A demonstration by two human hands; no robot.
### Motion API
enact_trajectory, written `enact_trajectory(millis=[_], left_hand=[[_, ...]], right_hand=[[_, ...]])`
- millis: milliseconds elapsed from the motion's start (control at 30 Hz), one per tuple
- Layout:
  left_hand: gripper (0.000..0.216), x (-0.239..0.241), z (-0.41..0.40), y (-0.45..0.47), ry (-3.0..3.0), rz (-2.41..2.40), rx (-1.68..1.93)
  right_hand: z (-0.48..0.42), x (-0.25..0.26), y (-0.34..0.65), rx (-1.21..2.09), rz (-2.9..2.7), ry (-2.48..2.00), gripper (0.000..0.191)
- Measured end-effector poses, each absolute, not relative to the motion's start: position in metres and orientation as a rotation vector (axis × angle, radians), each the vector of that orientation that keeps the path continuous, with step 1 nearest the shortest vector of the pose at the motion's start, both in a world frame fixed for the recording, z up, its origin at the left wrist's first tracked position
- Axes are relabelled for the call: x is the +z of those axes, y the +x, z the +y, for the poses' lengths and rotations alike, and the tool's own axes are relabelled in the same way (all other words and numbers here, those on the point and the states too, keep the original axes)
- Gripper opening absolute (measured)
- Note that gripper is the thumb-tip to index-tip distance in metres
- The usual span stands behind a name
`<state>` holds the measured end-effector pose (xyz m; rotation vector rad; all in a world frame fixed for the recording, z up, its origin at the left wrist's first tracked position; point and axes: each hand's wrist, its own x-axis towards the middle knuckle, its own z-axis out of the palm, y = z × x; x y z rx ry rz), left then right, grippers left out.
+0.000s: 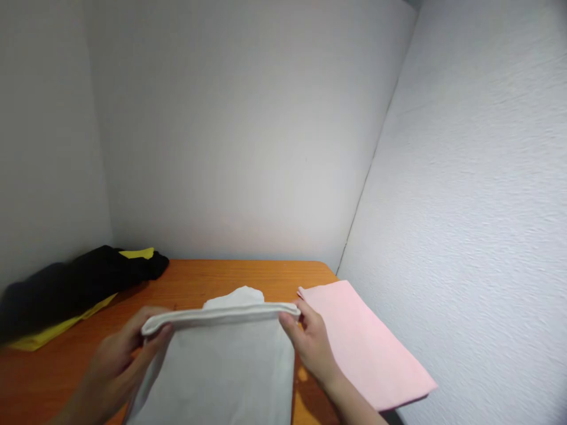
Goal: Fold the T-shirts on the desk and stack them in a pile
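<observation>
A white folded cloth (225, 372), perhaps a garment, is held up in front of me by its far edge, where several layers show along the fold. My left hand (119, 354) pinches the left corner of that edge between thumb and fingers. At the right corner, my right hand (312, 342) grips the same edge with the thumb on the near side. Behind the raised edge a crumpled white piece of fabric (239, 296) shows on the table; whether it belongs to the held cloth I cannot tell.
A folded pink cloth (367, 348) lies at the right, partly over the table's edge. Black fabric (93, 274) is heaped on the left, with yellow fabric (48, 336) under it. The wooden table (248, 270) meets white walls (248, 130) behind and at the right.
</observation>
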<state>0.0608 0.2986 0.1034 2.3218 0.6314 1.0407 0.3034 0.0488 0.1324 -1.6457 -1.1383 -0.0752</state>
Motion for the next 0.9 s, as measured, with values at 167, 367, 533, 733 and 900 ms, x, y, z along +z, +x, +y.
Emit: enact_trajectory(millis=[167,367,533,733,900], left_hand=[[0.038,0.125,0.348,0.149,2.372,0.653,0.889],[0.035,0.059,0.393,0.194,2.409,0.813,0.726],[0.032,0.043,0.397,0.205,2.404,0.895,0.732],[0.036,0.046,0.400,0.215,2.397,0.910,0.705],[0.043,0.056,0.384,0.197,2.418,0.898,0.695]], right_hand=[[0.149,0.109,0.370,0.022,-1.001,-1.883,0.028],[0.193,0.060,0.397,0.043,-0.907,-2.135,0.025],[0.198,0.045,0.404,0.021,-0.877,-2.247,0.030],[0.204,0.051,0.409,0.007,-0.875,-2.341,0.033],[0.187,0.065,0.395,-0.002,-0.939,-2.340,0.035]])
